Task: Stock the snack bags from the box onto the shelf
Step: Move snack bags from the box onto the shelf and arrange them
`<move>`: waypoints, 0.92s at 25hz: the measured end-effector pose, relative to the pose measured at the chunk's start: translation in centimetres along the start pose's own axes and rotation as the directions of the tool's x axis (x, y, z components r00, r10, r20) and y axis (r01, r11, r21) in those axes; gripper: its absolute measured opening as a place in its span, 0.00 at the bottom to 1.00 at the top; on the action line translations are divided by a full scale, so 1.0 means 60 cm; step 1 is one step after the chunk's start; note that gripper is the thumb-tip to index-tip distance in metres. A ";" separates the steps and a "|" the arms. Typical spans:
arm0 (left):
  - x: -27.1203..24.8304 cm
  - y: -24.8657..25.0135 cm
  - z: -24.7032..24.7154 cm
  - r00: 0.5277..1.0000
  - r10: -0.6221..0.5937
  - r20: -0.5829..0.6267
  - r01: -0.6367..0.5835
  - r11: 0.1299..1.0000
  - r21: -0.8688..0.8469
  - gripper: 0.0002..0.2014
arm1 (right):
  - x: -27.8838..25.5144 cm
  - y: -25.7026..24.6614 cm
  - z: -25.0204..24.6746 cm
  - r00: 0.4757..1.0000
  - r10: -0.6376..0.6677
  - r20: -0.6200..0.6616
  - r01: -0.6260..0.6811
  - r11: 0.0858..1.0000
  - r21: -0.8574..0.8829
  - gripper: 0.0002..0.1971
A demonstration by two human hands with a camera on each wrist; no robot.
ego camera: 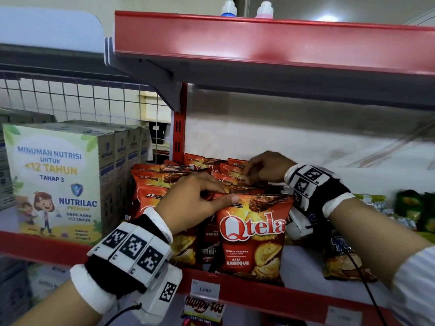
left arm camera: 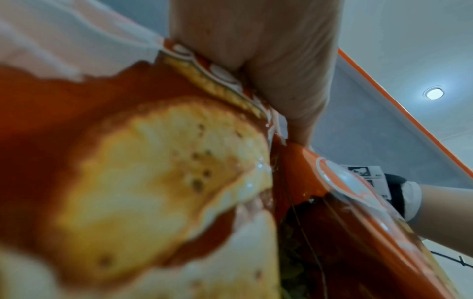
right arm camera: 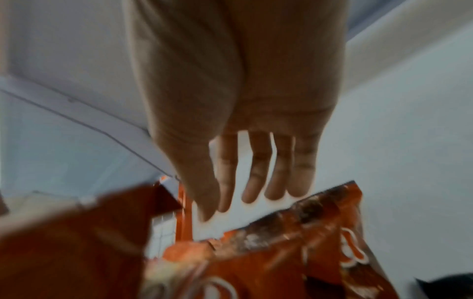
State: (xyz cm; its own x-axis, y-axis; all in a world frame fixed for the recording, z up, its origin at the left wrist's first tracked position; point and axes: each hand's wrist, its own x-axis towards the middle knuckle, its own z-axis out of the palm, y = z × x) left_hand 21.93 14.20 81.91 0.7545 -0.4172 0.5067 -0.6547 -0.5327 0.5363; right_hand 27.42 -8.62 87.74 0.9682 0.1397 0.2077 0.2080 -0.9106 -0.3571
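Several red Qtela barbeque snack bags stand in rows on the shelf. The front bag stands upright at the shelf's red edge. My left hand pinches its top seam, with the thumb on the front and the fingers curled over the back. The left wrist view shows that hand pressed against a blurred bag. My right hand reaches over the rear bags with its fingertips at their tops. In the right wrist view its fingers are straight and spread just above a bag's top, gripping nothing.
Nutrilac boxes fill the left bay behind a red upright. An upper red shelf hangs low overhead. To the right are a yellow-blue bag and green bags. A Happy Tos bag sits below.
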 end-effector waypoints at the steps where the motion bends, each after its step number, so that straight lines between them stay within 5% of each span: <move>1: -0.001 0.000 -0.002 1.000 0.016 -0.014 -0.016 1.000 -0.013 0.31 | -0.007 -0.005 -0.011 0.999 -0.022 -0.025 0.023 0.999 0.046 0.07; 3: -0.004 0.001 -0.004 0.999 0.039 -0.017 -0.040 0.999 -0.007 0.30 | -0.025 -0.018 -0.025 0.991 -0.048 0.121 0.034 0.993 0.116 0.17; 6: -0.008 0.001 -0.005 0.999 0.043 -0.017 -0.043 0.998 -0.039 0.29 | -0.042 -0.026 -0.006 0.937 -0.058 0.345 0.093 0.992 -0.083 0.17; 12: -0.018 0.001 -0.009 0.997 0.065 -0.040 -0.071 0.982 -0.173 0.26 | -0.056 -0.007 -0.054 0.994 -0.007 0.106 -0.031 0.937 0.347 0.09; 18: -0.021 -0.001 -0.006 0.992 0.095 -0.080 -0.106 0.982 -0.155 0.21 | -0.074 0.007 -0.059 0.994 0.030 0.108 -0.071 0.915 0.398 0.07; 23: -0.016 -0.002 0.002 0.986 0.100 -0.134 -0.114 0.988 -0.101 0.26 | -0.090 0.009 -0.017 0.994 0.031 0.104 -0.052 0.978 0.201 0.13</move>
State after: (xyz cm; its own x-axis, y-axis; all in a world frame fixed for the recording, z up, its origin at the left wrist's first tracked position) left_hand 21.27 14.58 81.29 0.6724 -0.3654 0.6437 -0.7375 -0.4045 0.5407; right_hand 22.18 -10.29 87.35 0.9834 0.1508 0.1007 0.1813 -0.8198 -0.5431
